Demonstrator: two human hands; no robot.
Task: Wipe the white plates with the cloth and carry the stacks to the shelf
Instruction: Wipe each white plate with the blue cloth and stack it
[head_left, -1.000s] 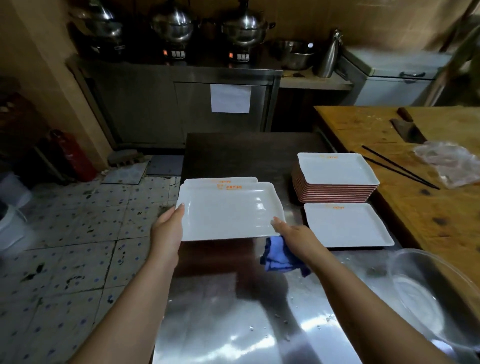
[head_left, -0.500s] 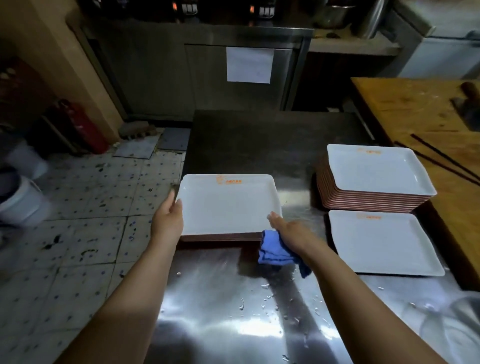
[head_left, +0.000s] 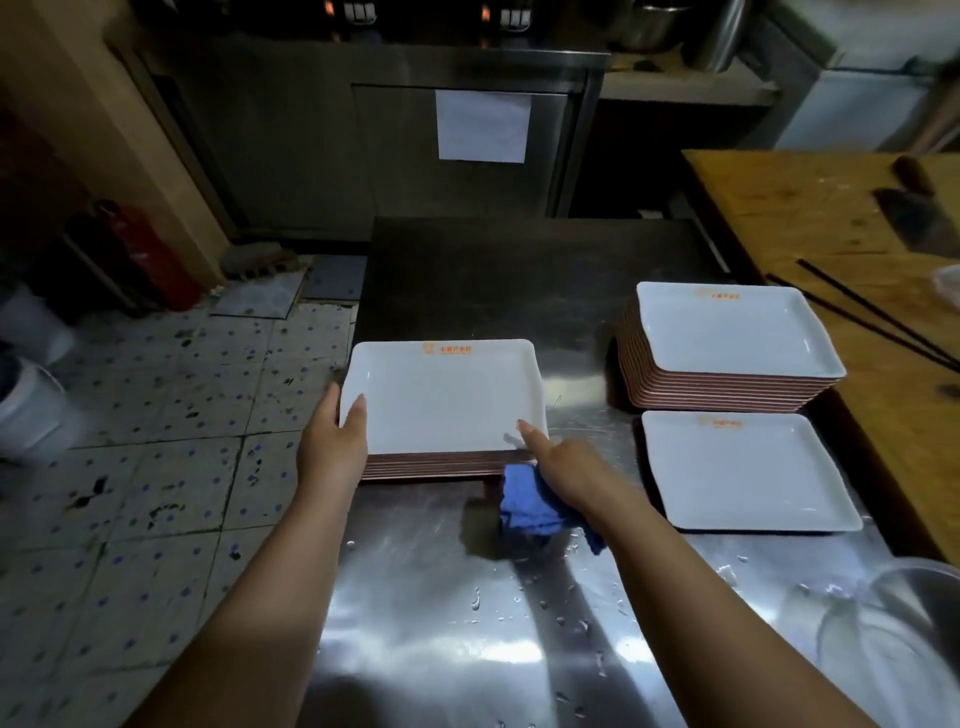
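Head view: the left hand (head_left: 332, 441) grips the left short edge of a stack of plates (head_left: 441, 400), thumb laid over the rim of the top plate and the other fingers hidden under that edge. The right hand (head_left: 563, 467) meets the stack's near right corner, forefinger stretched onto the top plate while the remaining fingers curl round a blue cloth (head_left: 535, 504) bunched beneath the palm. This stack sits on the steel counter (head_left: 441, 623) at its left edge, long axis running left to right, so the two hands bracket its short ends. To the right lie a taller stack (head_left: 727, 338) and, nearer, a single plate (head_left: 743, 467). Lifting likely needs the right hand under its end, cloth permitting.
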